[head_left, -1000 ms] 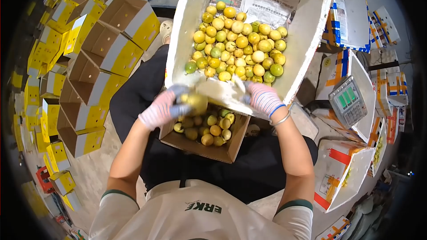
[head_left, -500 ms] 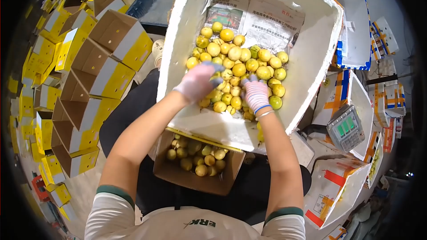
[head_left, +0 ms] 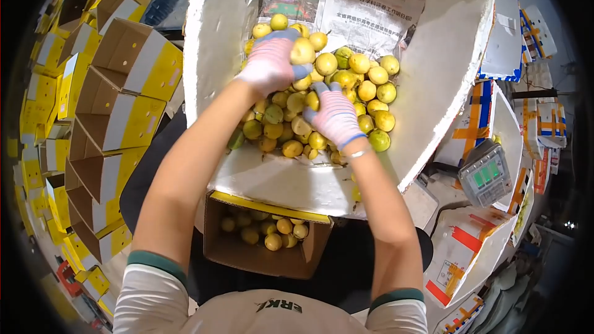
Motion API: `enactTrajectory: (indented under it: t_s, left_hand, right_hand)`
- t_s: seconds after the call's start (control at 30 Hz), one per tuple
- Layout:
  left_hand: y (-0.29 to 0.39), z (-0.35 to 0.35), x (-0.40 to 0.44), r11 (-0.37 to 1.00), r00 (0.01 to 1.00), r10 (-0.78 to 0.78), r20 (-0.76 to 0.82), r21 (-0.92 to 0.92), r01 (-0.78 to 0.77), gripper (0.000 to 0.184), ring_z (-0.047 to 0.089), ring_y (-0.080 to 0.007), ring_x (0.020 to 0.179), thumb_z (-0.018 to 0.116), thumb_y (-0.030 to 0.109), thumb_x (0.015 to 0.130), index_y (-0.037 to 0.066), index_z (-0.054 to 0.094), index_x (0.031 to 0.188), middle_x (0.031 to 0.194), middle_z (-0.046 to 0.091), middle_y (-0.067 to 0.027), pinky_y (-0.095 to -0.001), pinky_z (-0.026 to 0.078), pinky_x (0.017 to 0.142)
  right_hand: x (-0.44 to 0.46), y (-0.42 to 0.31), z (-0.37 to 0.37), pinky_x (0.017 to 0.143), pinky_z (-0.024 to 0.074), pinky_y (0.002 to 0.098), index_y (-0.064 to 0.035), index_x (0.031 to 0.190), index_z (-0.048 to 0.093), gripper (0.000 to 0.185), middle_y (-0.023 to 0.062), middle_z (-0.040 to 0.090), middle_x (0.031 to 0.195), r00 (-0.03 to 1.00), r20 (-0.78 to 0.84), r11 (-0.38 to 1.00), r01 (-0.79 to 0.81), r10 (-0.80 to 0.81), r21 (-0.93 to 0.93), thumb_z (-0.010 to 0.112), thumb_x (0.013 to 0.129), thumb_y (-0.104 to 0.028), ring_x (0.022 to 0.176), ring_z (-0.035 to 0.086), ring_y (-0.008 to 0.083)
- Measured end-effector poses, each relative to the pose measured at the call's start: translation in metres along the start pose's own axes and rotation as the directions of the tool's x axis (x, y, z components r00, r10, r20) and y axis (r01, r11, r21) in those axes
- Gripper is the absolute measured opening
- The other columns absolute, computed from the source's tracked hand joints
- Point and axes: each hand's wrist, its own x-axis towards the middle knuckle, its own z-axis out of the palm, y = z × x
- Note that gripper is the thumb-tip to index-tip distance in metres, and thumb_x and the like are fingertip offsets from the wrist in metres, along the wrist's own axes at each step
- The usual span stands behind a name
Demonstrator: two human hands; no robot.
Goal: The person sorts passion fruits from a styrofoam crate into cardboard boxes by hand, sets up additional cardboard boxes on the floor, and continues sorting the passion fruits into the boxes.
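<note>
A deep white foam box (head_left: pixel 445 74) holds a heap of round yellow passion fruit (head_left: pixel 378 75), a few of them greenish. Both my hands wear pinkish-white gloves with grey fingertips. Over the left of the heap, my left hand (head_left: pixel 270 65) is closed around a pale yellow passion fruit (head_left: pixel 302 51), pinched between thumb and fingers. My right hand (head_left: pixel 336 113) reaches into the middle of the heap, its thumb and fingers around another passion fruit (head_left: pixel 313 101). Below the foam box, a cardboard box (head_left: pixel 247 256) at my lap contains several more of the fruit.
Newspaper (head_left: pixel 365 9) lines the far part of the foam box. Rows of open yellow-and-white cartons (head_left: pixel 133 114) stand at the left. To the right are a scale display (head_left: pixel 486 175) with green digits and taped foam boxes (head_left: pixel 467 250).
My left hand has moved up and left and now shows a passion fruit in its fingers. My right hand has shifted up and left. The view has shifted, and the foam box appears larger.
</note>
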Motion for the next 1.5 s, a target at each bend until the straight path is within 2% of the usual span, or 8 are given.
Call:
enactTrajectory:
  t_s: [0.17, 0.33, 0.5, 0.8, 1.03, 1.13, 1.23, 1.5]
  left_hand:
    - [0.000, -0.020, -0.098, 0.114, 0.913, -0.298, 0.278, -0.939, 0.323, 0.061, 0.060, -0.0225, 0.099, 0.070, 0.012, 0.074, 0.011, 0.046, 0.130, 0.116, 0.055, -0.0078, -0.0342, 0.052, 0.085]
    - [-0.008, 0.002, -0.136, -0.114, 0.796, -0.441, 0.415, -0.905, 0.409, 0.041, 0.062, -0.0194, 0.092, 0.071, 0.031, 0.081, 0.008, 0.059, 0.113, 0.100, 0.062, -0.0054, -0.0309, 0.053, 0.077]
    - [0.013, 0.031, -0.116, 0.979, 0.909, -0.201, 0.365, 0.033, 0.203, 0.039, 0.065, -0.0347, 0.085, 0.064, 0.033, 0.082, 0.010, 0.061, 0.112, 0.107, 0.063, -0.0181, -0.0422, 0.053, 0.074]
    - [0.020, 0.132, -0.095, 0.880, 0.950, -0.204, 0.237, 0.469, 0.072, 0.028, 0.066, -0.0288, 0.082, 0.057, 0.016, 0.082, 0.009, 0.057, 0.109, 0.090, 0.066, -0.0117, -0.0393, 0.054, 0.068]
    - [0.006, 0.073, -0.138, 0.984, 0.975, -0.174, 0.140, -0.009, 0.177, 0.052, 0.065, -0.0311, 0.086, 0.068, 0.032, 0.081, 0.005, 0.053, 0.122, 0.098, 0.067, -0.0163, -0.0395, 0.052, 0.072]
    - [0.001, 0.036, -0.172, 0.153, 0.844, -0.201, 0.498, -0.835, 0.529, 0.056, 0.066, -0.0237, 0.089, 0.066, 0.042, 0.085, 0.005, 0.053, 0.124, 0.106, 0.067, -0.0143, -0.0366, 0.055, 0.070]
    - [-0.014, 0.034, -0.204, -0.659, 0.822, 0.063, 0.566, -0.594, 0.460, 0.057, 0.067, -0.0311, 0.085, 0.062, 0.050, 0.086, 0.008, 0.052, 0.123, 0.115, 0.063, -0.0185, -0.0429, 0.057, 0.065]
    - [0.020, -0.006, -0.241, -0.639, 0.882, 0.140, 0.451, -0.639, 0.428, 0.061, 0.068, -0.0323, 0.084, 0.062, 0.054, 0.084, 0.008, 0.051, 0.124, 0.115, 0.062, -0.0176, -0.0402, 0.057, 0.055]
  right_hand:
    - [0.027, 0.026, -0.036, 0.085, 0.0477, 0.0441, 0.0005, 0.093, 0.060, 0.025, 0.0219, 0.061, 0.096, 0.949, -0.293, 0.656, 0.145, 0.121, 0.741, 0.065, 0.078, -0.018, 0.088, 0.059, 0.0363]
    - [0.080, -0.005, -0.047, 0.086, 0.0506, 0.0390, -0.0040, 0.108, 0.063, 0.030, 0.0143, 0.066, 0.109, 0.998, -0.059, 0.938, -0.021, 0.001, -0.345, 0.057, 0.083, -0.018, 0.103, 0.063, 0.0310]
    - [0.100, -0.052, -0.037, 0.083, 0.0537, 0.0388, -0.0111, 0.108, 0.071, 0.027, 0.0116, 0.068, 0.114, 0.923, 0.257, 0.763, -0.059, 0.288, -0.644, 0.058, 0.085, -0.016, 0.102, 0.067, 0.0275]
    - [0.001, -0.012, -0.054, 0.076, 0.0541, 0.0448, -0.0279, 0.116, 0.064, 0.035, 0.0231, 0.050, 0.127, 0.998, -0.046, 0.927, 0.012, -0.032, -0.376, 0.051, 0.086, -0.017, 0.091, 0.065, 0.0349]
    - [-0.040, 0.008, 0.021, 0.073, 0.0527, 0.0447, -0.0252, 0.121, 0.055, 0.057, 0.0230, 0.038, 0.141, 0.994, -0.094, 0.810, -0.096, 0.051, -0.579, 0.079, 0.069, -0.030, 0.102, 0.060, 0.0362]
    - [-0.038, 0.001, 0.010, 0.077, 0.0525, 0.0470, -0.0194, 0.113, 0.060, 0.049, 0.0258, 0.043, 0.137, 0.999, -0.034, 0.873, -0.031, 0.017, -0.486, 0.077, 0.069, -0.033, 0.100, 0.060, 0.0377]
    - [-0.047, -0.002, 0.000, 0.093, 0.0478, 0.0416, -0.0159, 0.127, 0.056, 0.061, 0.0276, 0.047, 0.132, 0.997, -0.059, 0.989, -0.054, 0.046, -0.138, 0.076, 0.074, -0.035, 0.106, 0.058, 0.0372]
    - [-0.153, -0.033, -0.038, 0.065, 0.0587, 0.0320, -0.0027, 0.129, 0.049, 0.061, 0.0096, 0.063, 0.111, 0.961, 0.241, 0.049, -0.237, -0.136, 0.970, 0.059, 0.090, -0.048, 0.087, 0.067, 0.0186]
